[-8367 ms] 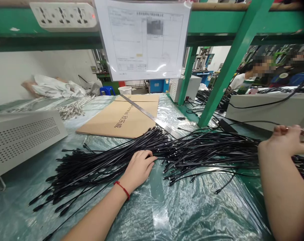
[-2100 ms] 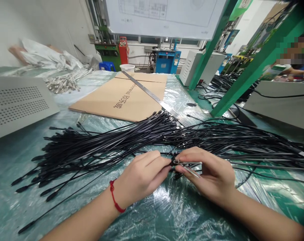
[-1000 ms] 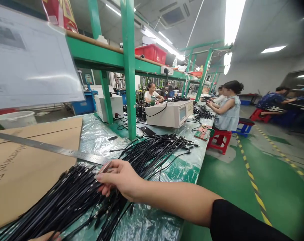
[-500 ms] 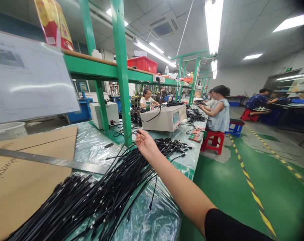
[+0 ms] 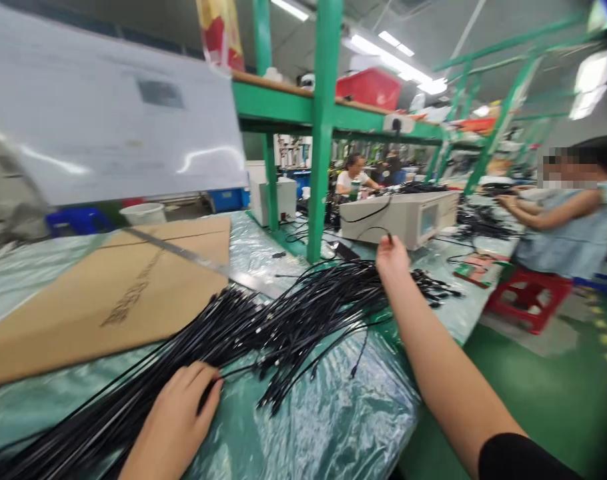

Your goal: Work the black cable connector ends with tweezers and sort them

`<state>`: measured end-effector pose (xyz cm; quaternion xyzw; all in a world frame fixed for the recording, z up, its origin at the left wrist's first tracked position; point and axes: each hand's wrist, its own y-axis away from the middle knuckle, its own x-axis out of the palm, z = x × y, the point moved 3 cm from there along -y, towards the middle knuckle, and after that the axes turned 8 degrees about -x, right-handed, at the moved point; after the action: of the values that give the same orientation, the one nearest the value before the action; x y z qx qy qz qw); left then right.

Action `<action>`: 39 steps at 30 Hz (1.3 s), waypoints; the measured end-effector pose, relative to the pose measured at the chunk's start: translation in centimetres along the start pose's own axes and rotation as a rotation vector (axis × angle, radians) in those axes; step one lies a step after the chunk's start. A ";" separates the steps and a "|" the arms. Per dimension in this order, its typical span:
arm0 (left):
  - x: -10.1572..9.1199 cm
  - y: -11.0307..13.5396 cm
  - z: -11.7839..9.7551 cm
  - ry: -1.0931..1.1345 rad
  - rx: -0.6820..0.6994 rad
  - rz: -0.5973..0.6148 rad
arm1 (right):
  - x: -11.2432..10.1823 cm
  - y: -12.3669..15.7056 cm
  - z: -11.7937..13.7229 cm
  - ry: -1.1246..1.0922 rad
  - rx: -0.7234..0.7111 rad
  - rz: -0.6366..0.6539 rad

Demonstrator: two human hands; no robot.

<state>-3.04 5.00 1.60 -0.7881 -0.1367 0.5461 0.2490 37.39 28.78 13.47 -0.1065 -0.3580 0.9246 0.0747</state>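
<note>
My left hand (image 5: 181, 413) is low in the view, its fingers curled around a black cable (image 5: 238, 371) at the near edge of a large pile. Farther off, my right hand (image 5: 393, 261) is raised above the far end of the pile, fingers pinched on a black cable end that is mostly hidden by them. Beneath and between both hands spreads the pile of black cables (image 5: 303, 307), many with small connectors, on a plastic-covered green table (image 5: 353, 427). Just beyond my right hand stands a beige test instrument (image 5: 378, 220) with a screen.
On the left a flat cardboard sheet (image 5: 168, 287) lies under a long steel ruler (image 5: 198, 260). A green shelf post (image 5: 321, 167) rises behind the pile. A whiteboard-like sheet (image 5: 108, 120) hangs at upper left. One person (image 5: 563, 220) sits at right, another (image 5: 353, 177) across the table.
The view has swung left and down. My left hand has come into view at the cable pile. My right hand still pinches a cable, now closer to the instrument.
</note>
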 end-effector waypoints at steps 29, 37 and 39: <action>-4.8 1.0 -8.9 0.415 -0.174 0.163 | 17.0 16.4 10.3 -0.515 0.407 1.027; -4.8 0.7 -8.0 0.358 -0.181 -0.053 | 16.9 17.5 10.8 -0.538 0.473 1.028; -4.7 0.8 -7.9 0.286 -0.178 -0.088 | 16.8 18.2 11.0 -0.499 0.476 0.974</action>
<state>2.58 0.16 7.10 -0.8699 -0.1821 0.4028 0.2190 17.32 11.97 6.69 -0.0184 -0.0574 0.9043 -0.4227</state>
